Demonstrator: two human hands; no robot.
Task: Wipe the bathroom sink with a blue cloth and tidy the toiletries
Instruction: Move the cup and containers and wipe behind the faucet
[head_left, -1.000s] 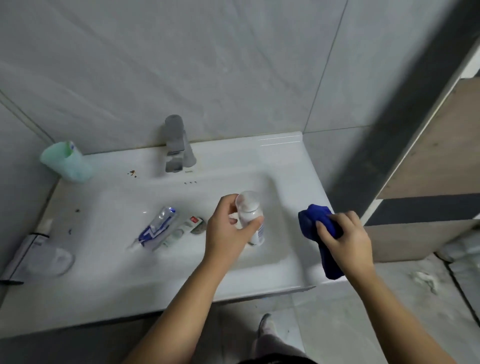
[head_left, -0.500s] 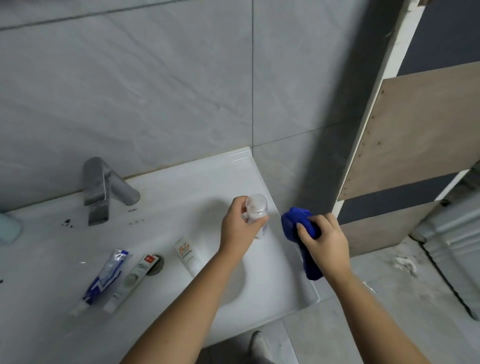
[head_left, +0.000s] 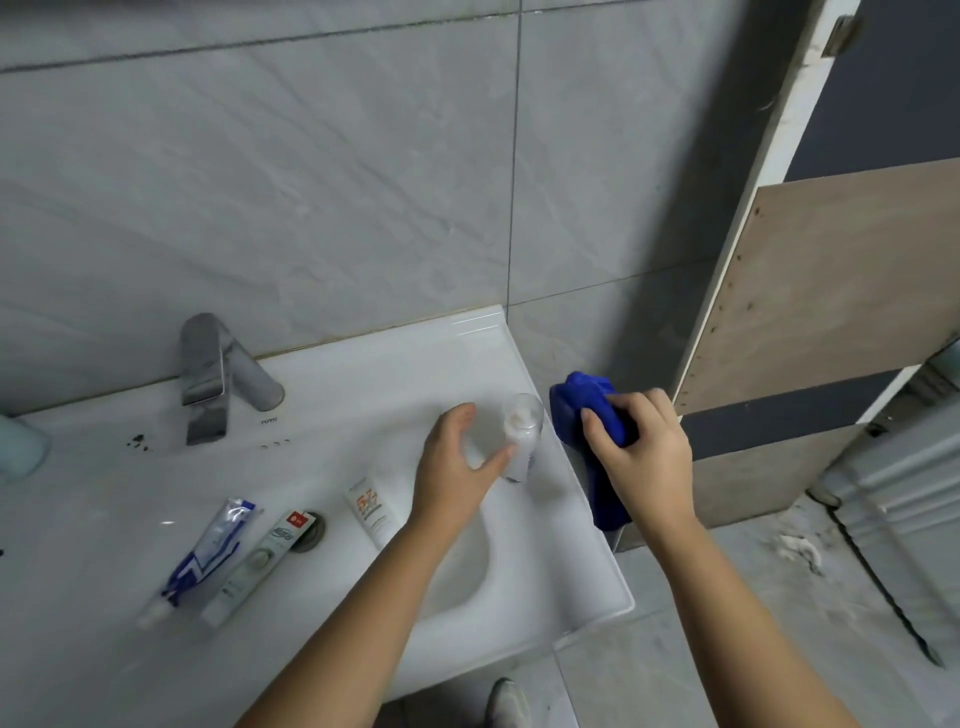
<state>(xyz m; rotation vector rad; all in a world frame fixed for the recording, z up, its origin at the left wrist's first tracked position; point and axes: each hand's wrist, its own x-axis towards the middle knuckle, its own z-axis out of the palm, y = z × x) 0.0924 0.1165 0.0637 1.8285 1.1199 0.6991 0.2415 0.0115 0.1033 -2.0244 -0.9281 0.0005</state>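
Head view: we look down on a white ceramic sink (head_left: 467, 338) set against a grey tiled wall (head_left: 311, 182). A small white plastic bottle (head_left: 519, 441) with a clear cap stands upright at the right side of the sink, close to the rim. Our left hand (head_left: 457, 467) is beside it with the fingers loosened and spread. The thumb tip touches the bottle's lower side, and the index finger is apart from it.

Our right hand (head_left: 644, 452) is clenched around a bunched blue cloth (head_left: 587, 400) at the sink's right edge. Part of the cloth hangs down past the rim.

In the basin lie three tubes. A blue and white toothpaste tube (head_left: 208, 551) and a pale green tube with a red mark (head_left: 265, 556) lie side by side, and the second reaches over the round metal drain (head_left: 311, 530). A short white tube with orange print (head_left: 371, 509) lies near our left forearm.

A chrome faucet (head_left: 208, 374) stands at the back ledge, with dark specks (head_left: 137, 441) just to its left. A pale teal cup (head_left: 21, 441) shows at the left border. A brown wooden panel (head_left: 831, 286) stands to the right.
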